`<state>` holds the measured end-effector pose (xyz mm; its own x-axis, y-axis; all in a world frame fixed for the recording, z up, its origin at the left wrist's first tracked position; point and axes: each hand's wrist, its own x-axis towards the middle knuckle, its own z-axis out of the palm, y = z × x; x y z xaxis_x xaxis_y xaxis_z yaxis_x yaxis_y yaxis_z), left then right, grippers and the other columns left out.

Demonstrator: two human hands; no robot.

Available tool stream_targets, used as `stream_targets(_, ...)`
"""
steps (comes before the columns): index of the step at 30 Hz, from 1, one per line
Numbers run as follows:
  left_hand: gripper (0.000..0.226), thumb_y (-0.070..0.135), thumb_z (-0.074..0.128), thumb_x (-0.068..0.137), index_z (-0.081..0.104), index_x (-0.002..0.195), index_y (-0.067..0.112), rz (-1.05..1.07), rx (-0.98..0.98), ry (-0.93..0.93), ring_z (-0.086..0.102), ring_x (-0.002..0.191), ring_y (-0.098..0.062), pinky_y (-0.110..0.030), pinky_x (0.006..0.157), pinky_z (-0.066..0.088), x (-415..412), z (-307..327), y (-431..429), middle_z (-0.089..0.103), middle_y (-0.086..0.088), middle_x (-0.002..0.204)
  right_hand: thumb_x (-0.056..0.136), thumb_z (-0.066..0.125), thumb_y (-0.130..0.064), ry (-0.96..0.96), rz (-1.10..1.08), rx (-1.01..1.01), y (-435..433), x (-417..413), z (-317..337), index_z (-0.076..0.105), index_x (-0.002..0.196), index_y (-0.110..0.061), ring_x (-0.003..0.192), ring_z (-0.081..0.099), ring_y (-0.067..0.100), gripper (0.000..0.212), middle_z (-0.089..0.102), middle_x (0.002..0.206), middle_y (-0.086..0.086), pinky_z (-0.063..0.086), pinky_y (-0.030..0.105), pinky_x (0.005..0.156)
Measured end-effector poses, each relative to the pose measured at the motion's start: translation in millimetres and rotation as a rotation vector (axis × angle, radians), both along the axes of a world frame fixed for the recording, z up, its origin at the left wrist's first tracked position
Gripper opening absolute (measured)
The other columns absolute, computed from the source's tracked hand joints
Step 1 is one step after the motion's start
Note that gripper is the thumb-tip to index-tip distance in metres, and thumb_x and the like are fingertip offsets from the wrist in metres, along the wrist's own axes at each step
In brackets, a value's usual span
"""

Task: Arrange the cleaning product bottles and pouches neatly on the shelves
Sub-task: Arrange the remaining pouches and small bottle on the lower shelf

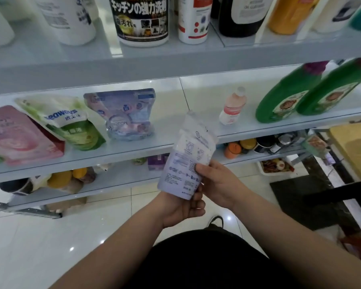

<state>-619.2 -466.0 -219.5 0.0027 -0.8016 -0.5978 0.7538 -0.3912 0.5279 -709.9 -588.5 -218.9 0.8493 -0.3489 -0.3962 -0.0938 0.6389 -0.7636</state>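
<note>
Near the gap on the glossy white middle shelf (196, 105), I hold the soft lilac-and-white plastic pouch (188, 155) upright. My left hand (181, 207) curls under its base and my right hand (217, 180) pinches its right edge. Set down limp, it may slump against the small pink plastic bottle (232, 107).

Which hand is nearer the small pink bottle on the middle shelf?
Right. The right hand is below the small pink bottle, slightly left; the left hand sits lower and further left. Both hold the pouch.

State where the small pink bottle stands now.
In the head view, the small pink bottle stands on the middle shelf, right of centre, between the blue-purple pouch and two green bottles.
</note>
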Motion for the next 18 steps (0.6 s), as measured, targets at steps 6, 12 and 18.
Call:
stream_targets(6, 0.053, 0.052, 0.036, 0.103, 0.064, 0.132, 0.017, 0.229, 0.015, -0.096, 0.064, 0.121, -0.035, -0.053, 0.098, 0.051, 22.2, -10.6, 21.5, 0.069, -0.012, 0.128, 0.075, 0.075, -0.006, 0.031, -0.126, -0.211, -6.5, -19.3, 12.5, 0.067, 0.116, -0.012, 0.105, 0.073, 0.027, 0.043, 0.076, 0.115, 0.008, 0.061, 0.038, 0.086)
stream_targets(12, 0.056, 0.015, 0.08, 0.077, 0.061, 0.129, 0.007, 0.145, -0.103, -0.559, 0.07, 0.11, -0.035, -0.045, 0.089, 0.059, 0.8, -6.0, 4.0, 0.073, -0.013, 0.119, 0.077, 0.083, -0.012, 0.038, -0.085, -0.297, -17.6, -38.7, 6.0, 0.064, 0.124, -0.016, 0.112, 0.07, 0.033, 0.05, 0.074, 0.12, 0.007, 0.059, 0.048, 0.093)
stream_targets(18, 0.043, 0.0, 0.08, 0.08, 0.069, 0.118, 0.015, 0.24, 0.009, -0.768, 0.075, 0.097, -0.025, -0.044, 0.087, 0.061, -40.8, -8.0, -33.8, 0.078, -0.002, 0.104, 0.077, 0.084, -0.01, 0.092, 0.036, -0.401, -61.1, -71.4, -3.4, 0.066, 0.119, -0.023, 0.113, 0.071, 0.025, 0.048, 0.075, 0.119, 0.0, 0.055, 0.046, 0.1)
